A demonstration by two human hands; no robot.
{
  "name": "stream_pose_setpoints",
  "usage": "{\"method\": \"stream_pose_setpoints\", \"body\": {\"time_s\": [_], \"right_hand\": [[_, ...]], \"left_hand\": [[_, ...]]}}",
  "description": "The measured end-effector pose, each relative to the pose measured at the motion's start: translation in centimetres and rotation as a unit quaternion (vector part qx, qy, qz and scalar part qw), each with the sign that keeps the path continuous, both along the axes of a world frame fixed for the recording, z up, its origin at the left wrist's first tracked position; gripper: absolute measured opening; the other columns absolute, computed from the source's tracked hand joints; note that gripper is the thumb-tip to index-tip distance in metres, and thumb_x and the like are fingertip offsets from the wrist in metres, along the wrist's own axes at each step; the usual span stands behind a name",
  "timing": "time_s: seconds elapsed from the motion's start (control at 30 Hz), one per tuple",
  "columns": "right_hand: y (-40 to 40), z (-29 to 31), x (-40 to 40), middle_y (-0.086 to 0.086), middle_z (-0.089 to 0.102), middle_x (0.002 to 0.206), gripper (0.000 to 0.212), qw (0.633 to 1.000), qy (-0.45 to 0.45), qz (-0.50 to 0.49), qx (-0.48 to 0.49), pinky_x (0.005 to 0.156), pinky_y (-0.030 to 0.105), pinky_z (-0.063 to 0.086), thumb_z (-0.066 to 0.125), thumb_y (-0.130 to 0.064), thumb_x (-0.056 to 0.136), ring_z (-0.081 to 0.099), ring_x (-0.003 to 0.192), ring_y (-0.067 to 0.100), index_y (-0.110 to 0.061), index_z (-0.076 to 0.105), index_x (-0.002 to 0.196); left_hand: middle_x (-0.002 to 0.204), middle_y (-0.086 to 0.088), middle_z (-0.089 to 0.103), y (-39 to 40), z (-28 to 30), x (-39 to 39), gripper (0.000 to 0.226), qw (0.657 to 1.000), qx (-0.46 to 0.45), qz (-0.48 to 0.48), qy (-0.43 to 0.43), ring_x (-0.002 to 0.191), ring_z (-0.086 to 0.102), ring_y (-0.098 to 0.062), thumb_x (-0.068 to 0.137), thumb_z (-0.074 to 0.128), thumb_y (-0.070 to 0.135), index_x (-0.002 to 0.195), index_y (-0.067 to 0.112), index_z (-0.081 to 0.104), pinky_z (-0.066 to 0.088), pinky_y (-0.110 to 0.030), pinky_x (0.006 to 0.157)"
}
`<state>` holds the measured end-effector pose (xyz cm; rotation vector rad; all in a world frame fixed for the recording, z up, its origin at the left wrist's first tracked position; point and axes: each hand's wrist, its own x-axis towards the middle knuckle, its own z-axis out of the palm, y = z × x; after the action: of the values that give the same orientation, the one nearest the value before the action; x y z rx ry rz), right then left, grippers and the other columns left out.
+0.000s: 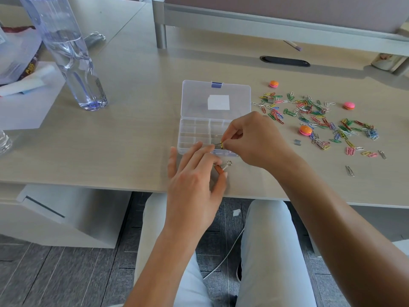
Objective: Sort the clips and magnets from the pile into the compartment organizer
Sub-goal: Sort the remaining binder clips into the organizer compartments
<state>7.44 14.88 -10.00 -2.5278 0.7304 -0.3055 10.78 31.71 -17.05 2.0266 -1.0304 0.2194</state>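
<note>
Head view, big to small. Desk w/ tall water bottle parked far left, well apart from the work, prob so nothing gets knocked. Clear compartment organizer dead center, lid flipped back flat so every slot stays reachable. Pile of paper clips spread out to the right w/ round magnets among them, easy to pick singly. Right hand over organizer's near right corner, fingertips pinched on a small yellow binder clip, looks ready to drop into a slot. Left hand just in front of organizer, thumb and finger curled on an orange binder clip, prob queued as next. Compartments mostly bare afaict.
</note>
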Motion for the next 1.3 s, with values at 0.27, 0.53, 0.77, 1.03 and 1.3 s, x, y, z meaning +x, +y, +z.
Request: {"method": "stream_pose_setpoints", "body": {"time_s": [0.27,0.53,0.77,1.03,1.3], "right_hand": [[0.2,0.1,0.8,-0.008,0.075,0.075,0.013,0.999,0.035,-0.015,-0.010,0.071,0.039,0.061,0.066,-0.020,0.072,0.070,0.074,0.017,-0.028,0.077,0.074],[-0.2,0.2,0.1,-0.012,0.073,0.075,0.014,1.000,0.009,0.001,0.023,0.074,0.037,0.060,0.067,-0.019,0.081,0.069,0.076,0.012,-0.028,0.078,0.080],[-0.5,0.1,-1.7,-0.014,0.070,0.072,0.012,0.996,-0.075,-0.008,0.040,0.064,0.020,0.051,0.068,-0.017,0.089,0.065,0.069,0.002,-0.024,0.078,0.086],[-0.3,0.5,-4.5,0.001,0.072,0.067,0.011,0.980,-0.085,0.050,0.171,0.051,0.013,0.037,0.078,-0.028,0.088,0.048,0.051,0.002,-0.022,0.080,0.080],[-1.3,0.1,-4.2,0.008,0.072,0.073,0.007,0.976,-0.066,0.081,0.189,0.054,0.022,0.042,0.082,-0.020,0.084,0.052,0.056,0.007,-0.021,0.078,0.079]], "left_hand": [[0.134,0.009,0.065,0.0,0.1,0.0,0.012,1.000,0.008,0.000,-0.001,0.139,0.048,-0.014,0.092,0.069,0.026,0.104,0.025,0.066,0.015,-0.051,0.124],[0.135,0.009,0.064,0.1,0.2,0.0,0.015,1.000,0.002,0.000,0.006,0.138,0.048,-0.014,0.090,0.070,0.026,0.105,0.023,0.066,0.014,-0.049,0.125],[0.132,0.004,0.065,-0.3,0.2,0.1,0.017,0.999,-0.033,0.012,0.024,0.140,0.047,-0.016,0.088,0.075,0.018,0.103,0.019,0.067,0.021,-0.052,0.122],[0.125,0.002,0.065,-1.6,0.6,0.5,0.018,0.998,-0.043,0.036,0.009,0.137,0.049,-0.021,0.086,0.076,0.010,0.101,0.017,0.069,0.032,-0.055,0.115],[0.125,0.000,0.067,-2.2,0.6,0.4,0.025,0.998,-0.054,0.026,-0.030,0.135,0.052,-0.023,0.085,0.073,0.001,0.106,0.013,0.070,0.039,-0.054,0.110]]}}
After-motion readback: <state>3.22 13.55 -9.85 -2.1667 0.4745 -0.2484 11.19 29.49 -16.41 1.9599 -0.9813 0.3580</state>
